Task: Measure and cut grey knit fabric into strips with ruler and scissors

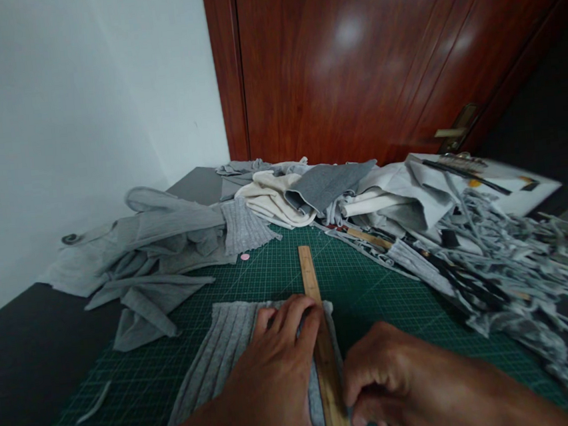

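A grey ribbed fabric piece (220,336) lies on the green cutting mat (265,278), with a wooden ruler (308,271) laid lengthwise along its right side. My left hand (279,367) holds the ruler down, fingers bent and fingertips at its edge, with the palm over the fabric. Close by the ruler's right edge, my right hand (379,371) is closed in a pinch near the fabric's edge. Whatever sits between its fingers is hidden. Part of the ribbed piece is covered by my left hand and forearm.
Grey fabric pieces (165,234) are heaped at left. Cream cloth (267,194) and a dark grey piece (331,185) lie at the back before a wooden door (325,68). Tangled grey strips (530,263) spread at right. A small pink disc (245,257) is on the mat.
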The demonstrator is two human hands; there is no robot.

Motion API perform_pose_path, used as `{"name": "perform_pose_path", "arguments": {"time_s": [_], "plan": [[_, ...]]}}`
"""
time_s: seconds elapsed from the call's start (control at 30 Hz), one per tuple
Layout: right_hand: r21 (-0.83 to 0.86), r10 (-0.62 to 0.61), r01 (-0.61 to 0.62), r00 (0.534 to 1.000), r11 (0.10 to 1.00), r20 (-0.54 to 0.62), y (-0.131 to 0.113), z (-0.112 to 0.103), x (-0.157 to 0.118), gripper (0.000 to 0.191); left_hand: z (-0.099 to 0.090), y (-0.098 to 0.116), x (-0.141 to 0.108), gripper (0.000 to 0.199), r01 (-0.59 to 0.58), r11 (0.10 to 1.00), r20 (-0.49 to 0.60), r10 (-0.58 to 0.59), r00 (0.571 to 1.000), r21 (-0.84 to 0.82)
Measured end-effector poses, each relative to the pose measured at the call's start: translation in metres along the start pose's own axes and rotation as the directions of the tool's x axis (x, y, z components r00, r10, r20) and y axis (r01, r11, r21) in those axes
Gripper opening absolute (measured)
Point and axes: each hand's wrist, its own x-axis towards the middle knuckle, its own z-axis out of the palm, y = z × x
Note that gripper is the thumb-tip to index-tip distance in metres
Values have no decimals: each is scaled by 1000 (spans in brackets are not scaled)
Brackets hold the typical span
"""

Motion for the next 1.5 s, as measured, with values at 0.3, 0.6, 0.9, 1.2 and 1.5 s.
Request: {"name": "perform_pose_path", "arguments": {"time_s": [0.3,0.6,0.9,1.2,1.5], "plan": [[-56,-45,43,998,998,-35,1,-4,3,29,4,-4,-2,125,-31,999,-33,30,999,-33],[-179,11,-17,999,984,-36,-4,0,3,24,-2,1,0,123,-15,1000,-2,15,1000,-14],[-273,-63,21,987,962,-146,9,-14,10,24,-5,4,3,107,-23,1000,37,22,999,21],[-146,-86,70,991,987,-105,18,-20,20,23,-4,1,0,107,-18,1000,23,18,1000,-13],[-137,-50,37,994,990,-96,23,-31,31,18,-3,1,0,97,-16,999,5,16,1000,-48]]}}
